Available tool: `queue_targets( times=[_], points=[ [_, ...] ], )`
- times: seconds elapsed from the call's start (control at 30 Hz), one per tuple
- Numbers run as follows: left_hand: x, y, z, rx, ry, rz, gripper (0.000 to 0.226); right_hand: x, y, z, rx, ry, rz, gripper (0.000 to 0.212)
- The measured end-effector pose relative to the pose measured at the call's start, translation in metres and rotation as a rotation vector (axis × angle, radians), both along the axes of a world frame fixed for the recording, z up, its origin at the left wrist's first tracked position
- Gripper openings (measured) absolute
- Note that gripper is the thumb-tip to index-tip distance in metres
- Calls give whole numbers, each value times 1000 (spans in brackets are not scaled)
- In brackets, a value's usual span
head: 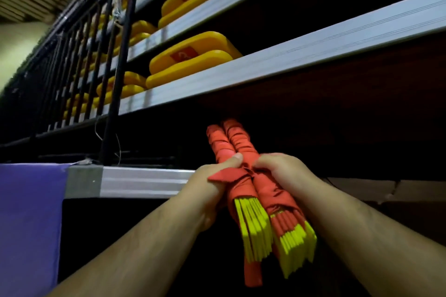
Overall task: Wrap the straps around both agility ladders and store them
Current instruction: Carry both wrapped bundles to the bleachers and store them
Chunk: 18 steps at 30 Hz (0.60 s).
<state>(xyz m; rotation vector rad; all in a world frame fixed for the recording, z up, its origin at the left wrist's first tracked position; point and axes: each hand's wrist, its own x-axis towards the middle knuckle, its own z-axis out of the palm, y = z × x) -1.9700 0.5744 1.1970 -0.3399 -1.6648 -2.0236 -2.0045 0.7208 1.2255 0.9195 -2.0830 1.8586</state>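
Observation:
Two bundled agility ladders lie side by side between my hands, each wound in red-orange strap with yellow rungs fanning out at the near end. The left ladder bundle (241, 200) is gripped by my left hand (212, 183), thumb pressed on top. My right hand (280, 171) holds the right ladder bundle (272, 198). Their far ends (229, 135) point into the dark opening under a grey shelf edge (301, 65). A loose red strap tail (253, 275) hangs down at the near end.
Yellow cases with red labels (193, 58) fill the shelves above. A grey metal rail (144, 181) runs across in front of the dark compartment. A purple cloth (29, 224) hangs at the left. A black upright post (120, 67) and railing stand at the left.

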Motion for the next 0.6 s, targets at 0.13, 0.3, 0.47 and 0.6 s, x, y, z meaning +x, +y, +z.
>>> queue_targets(
  times=[0.13,0.3,0.47,0.6],
  points=[
    [-55,-19,28,-111,-30,58,48,-54,-13,18,13,-60,74,19],
    [-118,-31,59,-244,-91,196,20,-138,-32,47,67,-50,155,47],
    [-160,-31,84,-318,-144,290,24,-216,-48,74,164,-113,287,35],
    [-190,-25,96,-342,-146,323,32,-261,-50,91,226,-127,280,16]
  ],
)
